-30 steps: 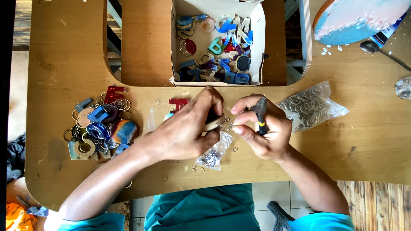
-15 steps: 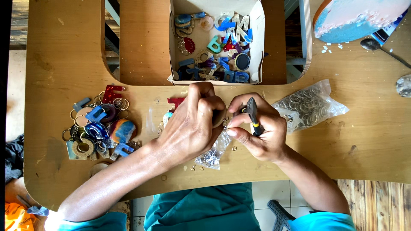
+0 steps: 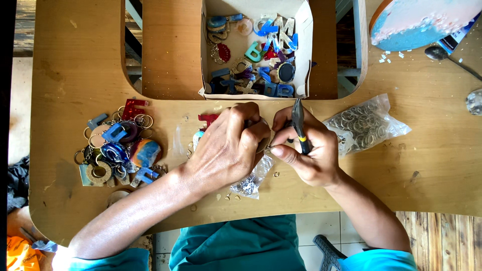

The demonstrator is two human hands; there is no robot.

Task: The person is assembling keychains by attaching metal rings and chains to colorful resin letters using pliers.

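- The wooden tabletop [image 3: 75,60] carries everything; its far edge has a cut-out where a cardboard box [image 3: 307,55] of coloured resin letters sits.
- A heap of finished keychains [image 3: 118,150] lies toward the left edge.
- A clear bag of metal rings [image 3: 364,123] lies right of the hands.
- The left hand [image 3: 228,148] is closed around a small piece, mostly hidden, near the near edge.
- The right hand [image 3: 311,150] grips dark pliers [image 3: 299,125], whose tip meets the left fingers.

A clear bag of rings [image 3: 364,123] lies right of an open cardboard box [image 3: 257,50].
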